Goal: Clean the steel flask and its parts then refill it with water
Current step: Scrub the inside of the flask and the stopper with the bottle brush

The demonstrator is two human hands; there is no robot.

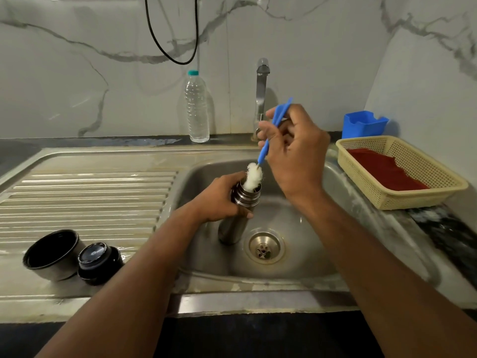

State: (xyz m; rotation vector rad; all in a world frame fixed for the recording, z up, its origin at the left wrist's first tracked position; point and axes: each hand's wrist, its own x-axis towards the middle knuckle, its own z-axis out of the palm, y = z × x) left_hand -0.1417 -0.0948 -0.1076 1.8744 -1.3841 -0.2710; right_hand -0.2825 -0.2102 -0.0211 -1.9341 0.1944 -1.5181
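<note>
Marble-veined wall tiles back a steel sink [304, 270], where the steel flask [238, 215] stands tilted beside the drain; the left hand [219, 200] grips its neck, while the right hand [291, 148] above pinches a blue bottle brush [268, 140], its white head [253, 177] entering the flask's mouth. Cup [53, 254] and stopper [99, 262] sit on the drainboard

No text, label or number can be read; the emblem on the black stopper [94, 253] is too blurred.

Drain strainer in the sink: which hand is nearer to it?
Left. The left hand grips the steel flask just up-left of the drain strainer; the right hand holds the bottle brush higher, toward the tap.
</note>
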